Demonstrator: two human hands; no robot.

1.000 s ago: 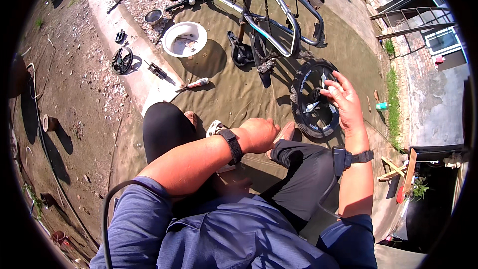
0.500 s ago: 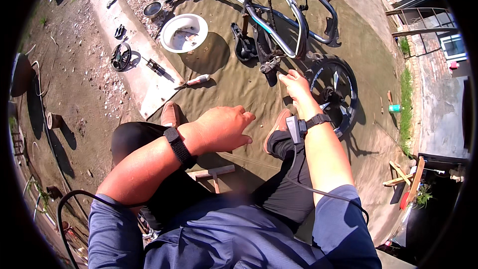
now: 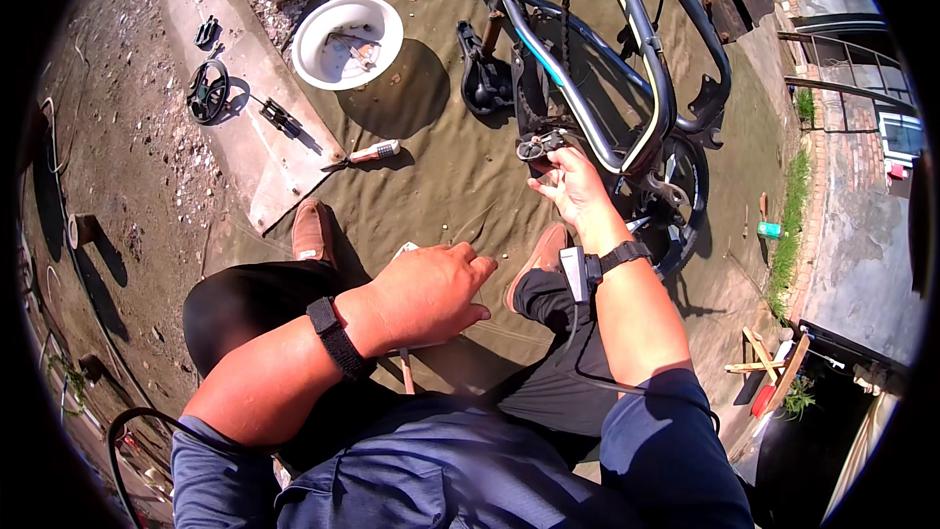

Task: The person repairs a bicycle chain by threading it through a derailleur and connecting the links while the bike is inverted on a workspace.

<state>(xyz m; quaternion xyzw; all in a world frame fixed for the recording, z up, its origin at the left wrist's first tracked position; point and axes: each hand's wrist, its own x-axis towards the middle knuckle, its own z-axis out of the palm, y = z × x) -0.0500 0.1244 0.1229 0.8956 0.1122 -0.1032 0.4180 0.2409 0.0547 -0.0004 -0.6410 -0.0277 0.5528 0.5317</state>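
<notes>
the right hand [image 3: 576, 194] is at a metal part [image 3: 540, 144] beside the bike frame [image 3: 550, 64]; i can't tell if its fingers grip. the left hand [image 3: 416, 296] has loosely spread fingers.

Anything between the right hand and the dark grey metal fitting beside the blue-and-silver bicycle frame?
Nothing visible: the right hand overlaps the dark grey metal fitting at its lower right. The blue-and-silver bicycle frame curves close by on the right, not between.
</notes>
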